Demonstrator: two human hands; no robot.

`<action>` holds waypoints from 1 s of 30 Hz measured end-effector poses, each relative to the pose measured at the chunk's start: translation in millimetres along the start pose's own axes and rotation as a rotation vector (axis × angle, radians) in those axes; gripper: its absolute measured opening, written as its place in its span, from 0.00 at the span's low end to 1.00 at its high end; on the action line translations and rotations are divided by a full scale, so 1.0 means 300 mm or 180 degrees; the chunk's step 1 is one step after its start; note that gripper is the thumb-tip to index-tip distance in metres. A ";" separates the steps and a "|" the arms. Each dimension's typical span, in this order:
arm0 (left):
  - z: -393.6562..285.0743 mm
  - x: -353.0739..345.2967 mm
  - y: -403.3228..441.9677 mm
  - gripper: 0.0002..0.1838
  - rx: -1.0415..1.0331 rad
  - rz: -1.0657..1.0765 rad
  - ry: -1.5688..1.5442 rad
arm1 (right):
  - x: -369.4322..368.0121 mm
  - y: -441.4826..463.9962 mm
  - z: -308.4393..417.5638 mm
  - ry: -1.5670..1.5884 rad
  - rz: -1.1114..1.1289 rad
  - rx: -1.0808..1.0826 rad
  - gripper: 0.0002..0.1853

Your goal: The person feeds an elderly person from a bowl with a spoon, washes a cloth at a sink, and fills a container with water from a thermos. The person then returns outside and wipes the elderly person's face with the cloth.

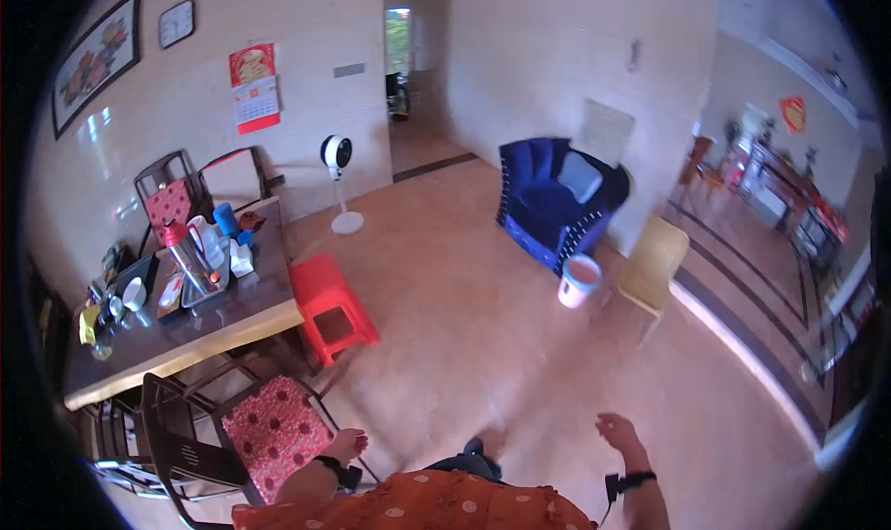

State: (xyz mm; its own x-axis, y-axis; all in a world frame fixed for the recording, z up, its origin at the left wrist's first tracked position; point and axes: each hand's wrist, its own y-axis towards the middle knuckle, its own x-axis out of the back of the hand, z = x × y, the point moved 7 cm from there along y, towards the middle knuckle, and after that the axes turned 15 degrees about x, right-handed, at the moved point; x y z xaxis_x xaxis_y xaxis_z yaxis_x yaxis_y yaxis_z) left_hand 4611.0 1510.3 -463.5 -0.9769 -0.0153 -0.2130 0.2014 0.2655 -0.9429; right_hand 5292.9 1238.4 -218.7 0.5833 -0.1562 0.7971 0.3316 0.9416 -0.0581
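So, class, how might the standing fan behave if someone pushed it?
The standing fan would probably tip if pushed high: it looks top-heavy on its thin pole. Pushed low, its round base might slide across the smooth-looking floor.

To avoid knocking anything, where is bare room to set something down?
The widest bare patch is floor between the red stool, fan, blue armchair and bin. The stool's top looks bare, as does the table corner beside it. It is crowded around the flask and bowl, and near the patterned chair.
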 end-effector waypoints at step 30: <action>-1.920 -1.599 0.768 0.05 -0.0480 -0.0578 -0.2556 | 1.569 4.149 -0.491 0.1606 -0.1053 0.0413 0.24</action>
State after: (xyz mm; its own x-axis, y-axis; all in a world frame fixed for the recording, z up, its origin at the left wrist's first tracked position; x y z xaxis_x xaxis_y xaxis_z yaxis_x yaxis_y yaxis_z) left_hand 5085.0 2134.1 -430.9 -0.6342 -0.7373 -0.2327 -0.0218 0.3180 -0.9479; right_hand 6089.3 2293.1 -4.5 0.7543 -0.5383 0.3759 0.4806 0.8427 0.2424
